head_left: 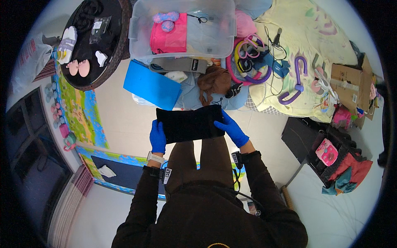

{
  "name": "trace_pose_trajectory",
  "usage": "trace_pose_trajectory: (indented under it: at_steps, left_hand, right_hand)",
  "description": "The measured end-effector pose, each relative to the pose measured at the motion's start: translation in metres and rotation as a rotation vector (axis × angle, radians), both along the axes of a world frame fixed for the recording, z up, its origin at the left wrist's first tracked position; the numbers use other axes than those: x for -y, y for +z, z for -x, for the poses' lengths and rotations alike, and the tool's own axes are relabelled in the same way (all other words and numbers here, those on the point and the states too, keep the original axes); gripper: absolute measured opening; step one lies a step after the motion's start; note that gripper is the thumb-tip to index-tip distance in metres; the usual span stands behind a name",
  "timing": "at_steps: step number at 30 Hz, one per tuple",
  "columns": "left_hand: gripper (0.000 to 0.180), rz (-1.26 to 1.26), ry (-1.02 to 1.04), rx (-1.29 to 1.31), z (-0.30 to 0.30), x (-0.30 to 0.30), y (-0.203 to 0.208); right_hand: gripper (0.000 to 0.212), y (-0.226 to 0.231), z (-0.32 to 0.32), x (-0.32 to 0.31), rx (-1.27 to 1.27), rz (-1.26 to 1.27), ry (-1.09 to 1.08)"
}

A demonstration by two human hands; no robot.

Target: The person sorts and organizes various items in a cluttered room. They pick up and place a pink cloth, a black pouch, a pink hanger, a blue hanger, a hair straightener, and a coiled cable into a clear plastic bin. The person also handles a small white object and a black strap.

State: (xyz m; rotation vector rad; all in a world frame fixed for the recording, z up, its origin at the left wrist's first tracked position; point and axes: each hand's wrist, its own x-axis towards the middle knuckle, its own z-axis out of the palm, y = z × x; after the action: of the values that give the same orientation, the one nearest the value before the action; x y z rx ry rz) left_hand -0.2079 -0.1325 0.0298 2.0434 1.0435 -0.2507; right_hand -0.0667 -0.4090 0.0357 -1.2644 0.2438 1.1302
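A flat black rectangular piece, soft like folded cloth (190, 124), is stretched between my two blue-gloved hands in front of my thighs. My left hand (157, 137) grips its left edge, fingers mostly behind it. At its right edge, my right hand (232, 129) has the thumb on the front and the other fingers out of sight behind. The surface is so dark that folds or seams do not show. Just beyond it lie a blue flat panel (152, 84) and a brown crumpled cloth (214, 80).
A clear plastic bin (134, 31) holds a pink pouch (169, 36) and a massage roller. Left of it stands a round dark table (89, 66) with insoles and packets. To the right, a bed (269, 97) carries purple exercise gear (298, 74), cables and a cardboard box (349, 84).
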Motion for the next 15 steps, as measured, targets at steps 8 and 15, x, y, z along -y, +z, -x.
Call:
trace_pose_trajectory:
  at_steps: [8, 15]
  left_hand:
    - [0.027, 0.164, 0.107, -0.011, 0.006, -0.014, -0.091]
    - [0.071, 0.162, 0.323, -0.238, 0.051, -0.061, -0.248]
  right_hand:
    - [0.057, -0.075, -0.014, 0.007, 0.298, 0.366, -0.096]
    - [0.035, -0.15, -0.087, 0.045, 0.874, 0.882, 0.367]
